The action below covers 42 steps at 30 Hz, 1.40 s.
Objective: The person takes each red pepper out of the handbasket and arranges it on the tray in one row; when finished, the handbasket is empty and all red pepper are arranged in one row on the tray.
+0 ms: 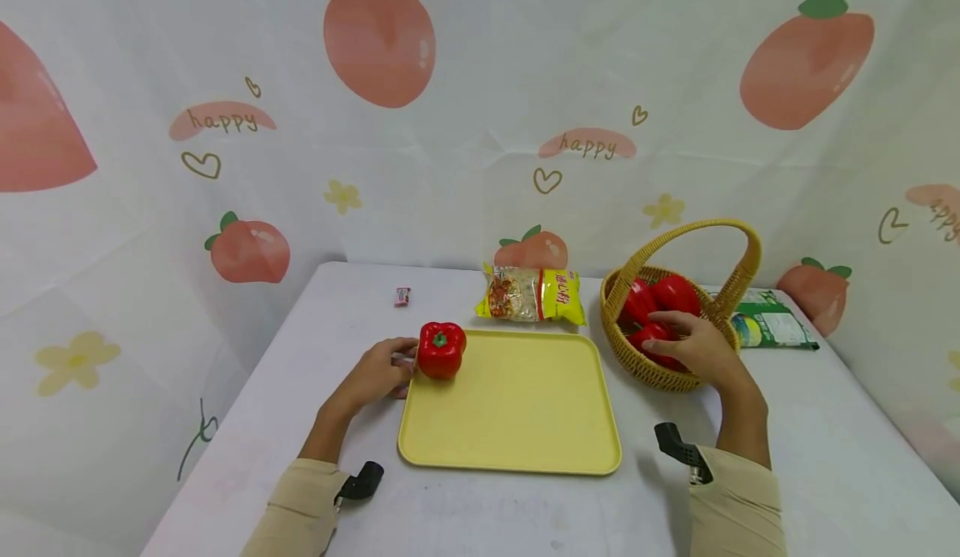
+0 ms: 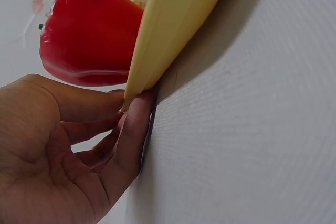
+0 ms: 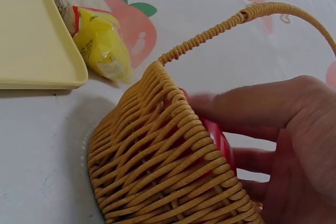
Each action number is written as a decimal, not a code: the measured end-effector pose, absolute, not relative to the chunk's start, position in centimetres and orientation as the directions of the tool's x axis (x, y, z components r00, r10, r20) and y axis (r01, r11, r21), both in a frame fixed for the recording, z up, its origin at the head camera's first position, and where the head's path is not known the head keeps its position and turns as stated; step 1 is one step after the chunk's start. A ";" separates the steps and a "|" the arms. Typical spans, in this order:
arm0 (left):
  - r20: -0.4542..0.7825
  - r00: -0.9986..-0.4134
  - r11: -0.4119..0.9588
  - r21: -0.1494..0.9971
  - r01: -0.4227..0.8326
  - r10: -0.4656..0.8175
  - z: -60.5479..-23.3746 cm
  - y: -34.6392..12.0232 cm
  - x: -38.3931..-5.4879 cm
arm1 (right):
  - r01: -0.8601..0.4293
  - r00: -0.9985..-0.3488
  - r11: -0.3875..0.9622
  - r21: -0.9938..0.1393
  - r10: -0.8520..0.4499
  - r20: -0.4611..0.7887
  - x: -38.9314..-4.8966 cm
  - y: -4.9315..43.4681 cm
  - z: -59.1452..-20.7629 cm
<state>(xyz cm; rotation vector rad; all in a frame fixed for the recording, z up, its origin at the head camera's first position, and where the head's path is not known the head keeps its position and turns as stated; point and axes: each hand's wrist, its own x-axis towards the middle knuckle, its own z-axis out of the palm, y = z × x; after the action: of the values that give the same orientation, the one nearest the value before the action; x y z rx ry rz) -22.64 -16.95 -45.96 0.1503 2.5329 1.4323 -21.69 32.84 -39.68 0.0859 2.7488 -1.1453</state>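
Note:
At the left edge of the yellow tray, my left hand pinches the rim, thumb above and fingers under it, as the left wrist view shows. A red bell pepper stands in the tray's far left corner, right beside that thumb. My right hand reaches into the wicker basket on the right. Its thumb and fingers are around a red bell pepper there, partly hidden by the basket wall in the right wrist view. More red peppers lie behind it in the basket.
Behind the tray lies a yellow food packet. A small pink wrapped piece is at the far left of the white table. A green packet lies right of the basket, whose tall handle arches above it.

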 end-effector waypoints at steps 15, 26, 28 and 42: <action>-0.155 -0.969 0.520 0.853 -0.035 0.190 -45.8 -16.8 -22.6 | 0.058 -0.996 0.778 -0.625 0.002 -0.089 -22.0 32.7 -40.1; -0.151 -0.970 0.520 0.854 -0.030 0.193 -45.8 -16.9 -22.6 | 0.068 -0.996 0.733 -0.677 0.015 -0.085 -21.0 33.5 -38.9; -0.153 -0.969 0.516 0.856 -0.032 0.194 -45.9 -16.9 -22.6 | 0.068 -0.997 0.707 -0.704 0.027 -0.070 -20.7 33.5 -38.5; -0.158 -0.969 0.517 0.855 -0.037 0.192 -45.9 -16.9 -22.7 | -0.087 -0.989 0.628 -0.773 0.038 0.142 -18.2 33.7 -35.6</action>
<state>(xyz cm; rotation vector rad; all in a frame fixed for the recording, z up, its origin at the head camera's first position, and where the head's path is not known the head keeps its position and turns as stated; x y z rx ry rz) -22.71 -16.88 -45.90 0.1317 2.5267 1.4324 -18.16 33.70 -35.60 -0.0445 2.9633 -1.4197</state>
